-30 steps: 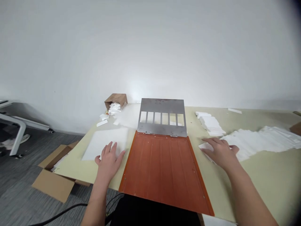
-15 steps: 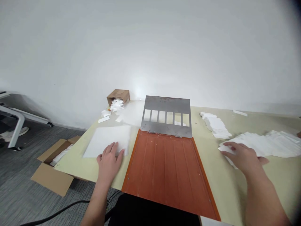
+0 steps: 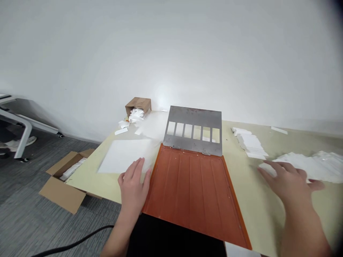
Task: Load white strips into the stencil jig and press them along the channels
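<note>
My left hand (image 3: 134, 185) is open, fingers stretched out, with its fingertips at the near right corner of a translucent white sheet stack (image 3: 124, 155) and its thumb by the board's left edge. An orange-brown grooved board (image 3: 191, 192) lies in the middle, hinged to a raised grey metal plate (image 3: 194, 113) with several rectangular windows. On the right, my right hand (image 3: 291, 184) curls over the near end of a spread pile of thin white pieces (image 3: 324, 166). Between its thumb and forefinger shows a white slip (image 3: 268, 168). My palm hides the rest of it.
A neat row of white slips (image 3: 253, 144) lies right of the metal plate. An open carton (image 3: 139, 103) spills white scraps at the back left. On the floor stands another open cardboard box (image 3: 63, 196). A black cable (image 3: 72, 244) crosses the carpet.
My right hand has shifted right, and the near end of the white pieces has moved with it. My left hand has slid right and off most of the sheet stack. The view has turned slightly left.
</note>
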Demonstrator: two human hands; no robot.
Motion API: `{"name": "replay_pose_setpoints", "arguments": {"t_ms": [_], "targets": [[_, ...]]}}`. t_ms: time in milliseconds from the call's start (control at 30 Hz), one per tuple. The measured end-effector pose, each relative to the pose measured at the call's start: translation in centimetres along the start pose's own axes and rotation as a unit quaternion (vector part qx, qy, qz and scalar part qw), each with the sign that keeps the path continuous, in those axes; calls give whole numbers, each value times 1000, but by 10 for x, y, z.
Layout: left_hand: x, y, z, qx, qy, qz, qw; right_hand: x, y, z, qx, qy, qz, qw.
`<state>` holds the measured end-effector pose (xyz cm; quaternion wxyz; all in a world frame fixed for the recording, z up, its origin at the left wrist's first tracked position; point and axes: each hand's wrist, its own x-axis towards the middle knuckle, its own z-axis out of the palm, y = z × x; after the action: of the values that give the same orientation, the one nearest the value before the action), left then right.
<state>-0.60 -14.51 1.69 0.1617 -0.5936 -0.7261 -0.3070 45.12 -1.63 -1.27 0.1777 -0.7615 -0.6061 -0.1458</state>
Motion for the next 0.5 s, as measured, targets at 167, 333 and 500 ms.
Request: {"name": "replay_pose_setpoints", "arguments": {"t_ms": [167,333,500], "targets": [[-9,34,-4,-111,89,159,977,-20,-81,-40,331,-44,-135,933],[-23,46,-2,-212,63,333,917,-55,-152,-77,607,-287,1,742],[-28,44,-7,-224,39,341,912,-66,-159,-84,688,-330,50,645]]}}
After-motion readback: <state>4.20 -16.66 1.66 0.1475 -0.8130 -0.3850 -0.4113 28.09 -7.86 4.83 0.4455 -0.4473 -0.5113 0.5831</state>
